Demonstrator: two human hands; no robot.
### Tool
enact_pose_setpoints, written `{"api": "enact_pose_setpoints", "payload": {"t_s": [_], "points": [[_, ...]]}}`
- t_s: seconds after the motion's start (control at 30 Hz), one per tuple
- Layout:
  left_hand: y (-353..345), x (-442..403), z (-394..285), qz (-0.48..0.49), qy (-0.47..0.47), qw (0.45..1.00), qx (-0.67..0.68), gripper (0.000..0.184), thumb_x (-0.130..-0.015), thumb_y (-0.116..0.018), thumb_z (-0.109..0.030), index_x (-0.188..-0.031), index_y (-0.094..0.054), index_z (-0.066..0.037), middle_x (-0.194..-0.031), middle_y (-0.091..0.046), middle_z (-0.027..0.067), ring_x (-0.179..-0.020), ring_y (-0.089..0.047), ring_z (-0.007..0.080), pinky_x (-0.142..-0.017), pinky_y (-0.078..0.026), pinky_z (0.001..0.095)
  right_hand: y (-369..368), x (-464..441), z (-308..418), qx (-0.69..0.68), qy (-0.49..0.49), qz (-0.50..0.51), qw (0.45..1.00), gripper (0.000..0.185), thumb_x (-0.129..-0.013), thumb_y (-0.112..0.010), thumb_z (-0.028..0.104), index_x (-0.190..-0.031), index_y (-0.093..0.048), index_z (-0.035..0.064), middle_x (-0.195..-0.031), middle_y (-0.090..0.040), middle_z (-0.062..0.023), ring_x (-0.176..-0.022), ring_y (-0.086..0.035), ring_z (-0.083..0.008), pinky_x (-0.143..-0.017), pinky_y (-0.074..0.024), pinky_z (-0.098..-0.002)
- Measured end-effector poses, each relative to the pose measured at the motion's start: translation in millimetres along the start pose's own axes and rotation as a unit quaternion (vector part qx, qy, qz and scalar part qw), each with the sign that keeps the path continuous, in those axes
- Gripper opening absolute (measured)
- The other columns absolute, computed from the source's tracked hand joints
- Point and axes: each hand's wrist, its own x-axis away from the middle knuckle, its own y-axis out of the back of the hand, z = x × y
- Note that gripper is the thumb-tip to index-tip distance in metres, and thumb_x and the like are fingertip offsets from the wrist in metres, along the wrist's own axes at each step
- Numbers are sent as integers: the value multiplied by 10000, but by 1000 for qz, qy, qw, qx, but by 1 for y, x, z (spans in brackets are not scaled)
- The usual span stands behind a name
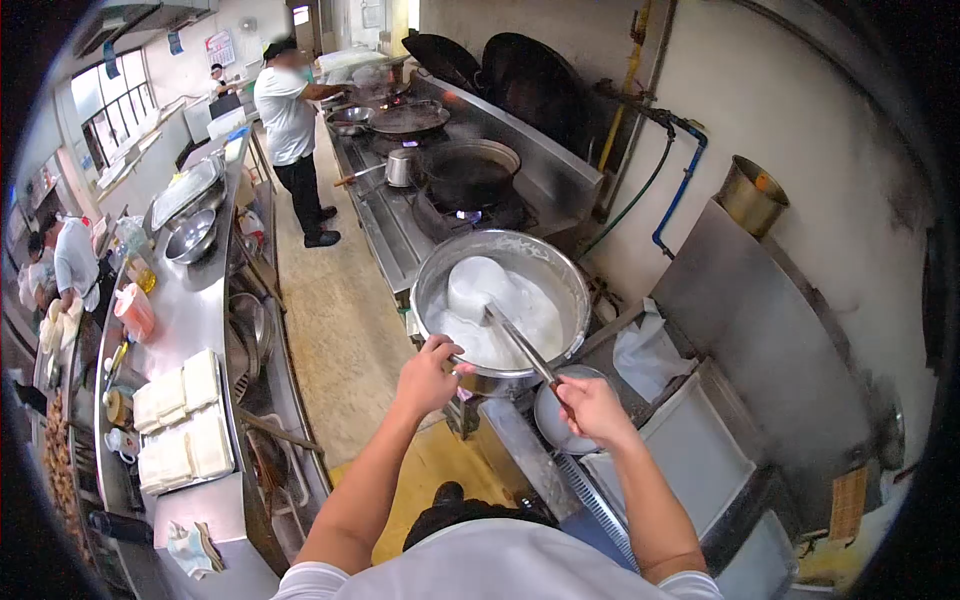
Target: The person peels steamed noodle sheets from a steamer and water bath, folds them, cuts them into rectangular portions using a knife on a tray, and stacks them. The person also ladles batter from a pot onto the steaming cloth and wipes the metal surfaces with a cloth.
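At lower right of centre, the right forearm is angled up and inward, its hand (592, 408) closed around the handle of the ladle (520, 345), whose bowl is sunk in white liquid in the large pot (575, 335), mid-frame. The left hand (432, 377), partly curled, is held against the pot's near-left rim.

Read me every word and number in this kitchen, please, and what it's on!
I can't read any words or numbers here.
Calendar-like poster on the far wall: marks too small to read.
White sheet on the back wall: too blurred to read.
Bottle of yellow liquid: too small to tell if it has a label.
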Motion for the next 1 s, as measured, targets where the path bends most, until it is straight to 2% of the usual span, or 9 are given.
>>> {"api": "enact_pose_setpoints", "payload": {"t_s": [0.07,0.3,0.33,0.47,0.6,0.7,0.77,0.83,1.0], "points": [[1,0,-3,4,9,1000,-11,365,-898,-758,-413,-1132,-730,-134,-1290,-650,54,-1046,-695,326,-863,-555,458,0,10,-15,12,36,-17,999,415,-1054,-566,248,-1358,-633,-26,-668,-592,1,-471,-497,-82,-443,-403,-271],[-8,6,-12,-38,-20,995,-95,385,-912,-752,-380,-1196,-725,-122,-1347,-638,98,-1012,-711,327,-863,-569,447,-2,44,-60,93,181,-117,972,443,-997,-619,170,-1387,-602,-39,-776,-691,-116,-673,-656,-159,-652,-534,-326],[-10,7,-17,-48,-30,992,-115,392,-912,-759,-365,-1200,-723,-101,-1349,-636,107,-987,-714,324,-849,-571,441,0,46,-68,143,233,-144,951,452,-964,-640,155,-1359,-607,-62,-889,-730,-219,-786,-729,-275,-724,-557,-377],[-37,23,-90,0,-140,989,-49,398,-852,-789,-278,-1202,-721,-100,-1336,-625,128,-1052,-692,340,-917,-550,462,2,67,-82,174,234,-176,940,497,-905,-657,125,-1346,-588,-93,-1061,-708,-321,-979,-729,-422,-853,-562,-464],[-76,19,-155,9,-365,931,-21,358,-679,-794,-107,-1034,-755,-93,-1400,-599,132,-1285,-565,393,-1041,-485,502,2,88,-101,188,317,-185,911,544,-930,-658,77,-1440,-530,-64,-1127,-721,-271,-842,-741,-285,-760,-582,-387],[-93,3,-164,62,-458,886,38,209,-658,-763,-96,-863,-734,-78,-1454,-588,120,-1357,-514,392,-1078,-460,516,9,125,-71,-144,172,-65,972,524,-993,-565,77,-1496,-480,-40,-1113,-727,-236,-777,-719,-241,-671,-582,-345],[-110,-14,-158,95,-489,862,93,139,-649,-753,-96,-771,-693,-68,-1449,-601,121,-1368,-512,386,-1080,-462,511,30,113,-93,-288,241,-42,926,467,-1096,-462,261,-1471,-508,-12,-1039,-720,-217,-688,-688,-200,-585,-562,-308],[-108,-21,-170,76,-460,868,170,166,-635,-762,-31,-718,-622,-64,-1378,-663,125,-1345,-542,400,-1067,-478,511,50,90,-119,-351,225,-69,906,510,-1076,-546,297,-1455,-506,-42,-982,-721,-181,-638,-670,-191,-559,-555,-307],[-87,-48,-178,68,-359,882,299,216,-648,-743,60,-727,-602,-83,-1349,-691,151,-1328,-575,406,-1068,-478,486,47,7,-179,-123,-55,-187,973,402,-977,-616,132,-1326,-579,-65,-846,-684,-100,-555,-601,-143,-454,-491,-304]]}}
